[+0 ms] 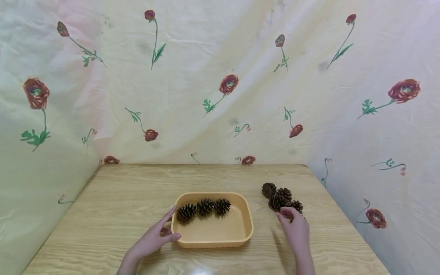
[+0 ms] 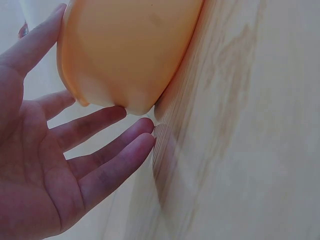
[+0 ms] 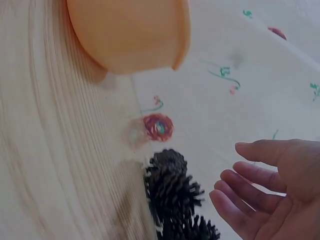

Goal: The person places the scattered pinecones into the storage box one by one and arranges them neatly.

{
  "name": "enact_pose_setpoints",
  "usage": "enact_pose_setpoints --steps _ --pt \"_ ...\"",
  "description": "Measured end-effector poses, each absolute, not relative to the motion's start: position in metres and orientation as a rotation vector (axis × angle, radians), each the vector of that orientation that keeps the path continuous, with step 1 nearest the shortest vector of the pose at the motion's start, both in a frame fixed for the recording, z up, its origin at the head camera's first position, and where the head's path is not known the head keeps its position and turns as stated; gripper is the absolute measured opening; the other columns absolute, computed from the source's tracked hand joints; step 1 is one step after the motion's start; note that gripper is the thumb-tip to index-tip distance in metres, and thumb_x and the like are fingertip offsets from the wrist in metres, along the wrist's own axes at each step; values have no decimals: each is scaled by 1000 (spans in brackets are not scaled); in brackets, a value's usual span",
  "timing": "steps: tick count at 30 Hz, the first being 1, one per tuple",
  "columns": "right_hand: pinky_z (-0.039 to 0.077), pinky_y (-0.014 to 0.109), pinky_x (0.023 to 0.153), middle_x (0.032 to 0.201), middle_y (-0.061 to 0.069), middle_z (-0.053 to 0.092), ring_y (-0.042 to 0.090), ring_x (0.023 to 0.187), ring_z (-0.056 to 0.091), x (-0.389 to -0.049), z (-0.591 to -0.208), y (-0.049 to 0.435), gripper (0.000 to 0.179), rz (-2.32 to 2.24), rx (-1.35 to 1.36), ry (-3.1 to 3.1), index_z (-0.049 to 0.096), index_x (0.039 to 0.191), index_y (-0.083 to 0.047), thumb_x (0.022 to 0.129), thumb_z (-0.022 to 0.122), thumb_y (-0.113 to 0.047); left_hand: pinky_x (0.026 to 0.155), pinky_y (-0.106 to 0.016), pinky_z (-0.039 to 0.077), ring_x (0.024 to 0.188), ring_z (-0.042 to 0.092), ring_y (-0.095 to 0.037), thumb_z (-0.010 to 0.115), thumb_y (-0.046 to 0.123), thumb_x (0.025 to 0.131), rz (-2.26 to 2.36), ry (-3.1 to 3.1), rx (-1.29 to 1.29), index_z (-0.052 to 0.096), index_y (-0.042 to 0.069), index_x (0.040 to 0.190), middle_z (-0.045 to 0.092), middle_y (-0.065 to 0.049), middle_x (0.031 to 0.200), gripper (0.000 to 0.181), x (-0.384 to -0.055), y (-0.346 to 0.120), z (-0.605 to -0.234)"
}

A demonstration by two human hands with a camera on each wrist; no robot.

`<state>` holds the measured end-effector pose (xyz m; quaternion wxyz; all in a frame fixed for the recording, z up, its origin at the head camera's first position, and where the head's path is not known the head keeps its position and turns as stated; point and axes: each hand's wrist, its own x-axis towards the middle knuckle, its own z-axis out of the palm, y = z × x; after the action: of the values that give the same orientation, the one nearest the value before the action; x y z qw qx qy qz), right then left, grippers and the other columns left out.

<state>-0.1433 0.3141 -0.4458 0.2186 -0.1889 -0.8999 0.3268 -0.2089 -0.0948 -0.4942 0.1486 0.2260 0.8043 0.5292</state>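
Note:
A yellow-orange plastic container (image 1: 213, 243) stands on the table with three dark pine cones (image 1: 205, 207) in a row along its far side. My left hand (image 1: 153, 237) is at its left end, thumb on the near rim and fingers spread along the wall. In the left wrist view, the fingers of this hand (image 2: 95, 150) look nearly straight against the container (image 2: 125, 55). To the right, my right hand (image 1: 295, 228) hovers at a cluster of pine cones (image 1: 277, 201). The right wrist view shows this hand (image 3: 265, 190) loosely bent, holding nothing, apart from the cones (image 3: 172, 190).
The light wood-grain table (image 1: 137, 191) reaches back to a floral cloth (image 1: 185, 95) that hangs behind it and on both sides. Bare tabletop separates the container from the loose pine cones.

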Motion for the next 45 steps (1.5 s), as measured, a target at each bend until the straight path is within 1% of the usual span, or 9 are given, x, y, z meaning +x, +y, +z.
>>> enact_pose_setpoints --steps 4,11,18,20,25,28,34,41,45 --pt "46 53 90 111 27 66 42 102 62 -140 -447 325 31 896 -583 -2491 62 114 6 90 66 -13 65 -23 48 87 59 -9 70 27 89 1521 2305 659 16 21 157 23 -30 155 87 -209 -95 -495" --pt "43 57 91 115 30 64 45 106 59 -137 -449 345 33 816 -667 -2460 62 116 7 90 65 -14 68 -24 48 89 59 -10 70 26 89 1524 2301 661 16 21 157 20 -27 158 87 -209 -95 -495" --pt "50 54 84 119 34 60 48 101 60 -135 -452 357 35 826 -673 -2455 60 118 10 90 64 -11 68 -24 48 89 59 -11 70 27 89 1522 2301 648 16 22 157 20 -27 158 87 -209 -95 -494" --pt "47 56 88 121 34 58 49 106 58 -136 -452 359 37 816 -688 -2478 59 120 10 90 64 -10 68 -24 48 89 59 -11 70 27 89 1523 2300 648 16 22 157 20 -27 158 87 -209 -96 -494" --pt "34 64 100 128 37 51 53 119 45 -139 -455 363 46 817 -724 -2551 53 128 13 89 64 -9 69 -24 48 91 59 -14 70 27 89 1525 2298 644 16 22 157 22 -29 156 87 -209 -95 -494" --pt "32 65 101 127 39 49 54 118 44 -140 -459 367 49 806 -724 -2577 51 129 14 89 65 -10 69 -25 48 92 59 -15 70 27 89 1524 2296 642 16 22 157 22 -29 156 87 -209 -95 -493" --pt "32 64 101 124 41 48 54 116 45 -141 -465 371 51 789 -710 -2578 52 128 14 87 66 -11 67 -24 48 91 59 -14 70 27 89 1520 2300 637 17 22 157 22 -27 157 87 -209 -95 -493" --pt "34 64 99 122 41 49 54 114 45 -142 -470 373 50 789 -724 -2589 52 126 13 86 67 -13 68 -25 48 93 59 -16 70 27 89 1527 2298 631 16 23 157 22 -28 157 87 -209 -95 -493" --pt "35 64 99 121 41 50 55 114 46 -143 -472 375 53 787 -721 -2603 51 127 13 85 68 -14 68 -25 48 93 59 -15 70 27 89 1523 2305 636 16 22 157 23 -29 156 87 -209 -95 -494"
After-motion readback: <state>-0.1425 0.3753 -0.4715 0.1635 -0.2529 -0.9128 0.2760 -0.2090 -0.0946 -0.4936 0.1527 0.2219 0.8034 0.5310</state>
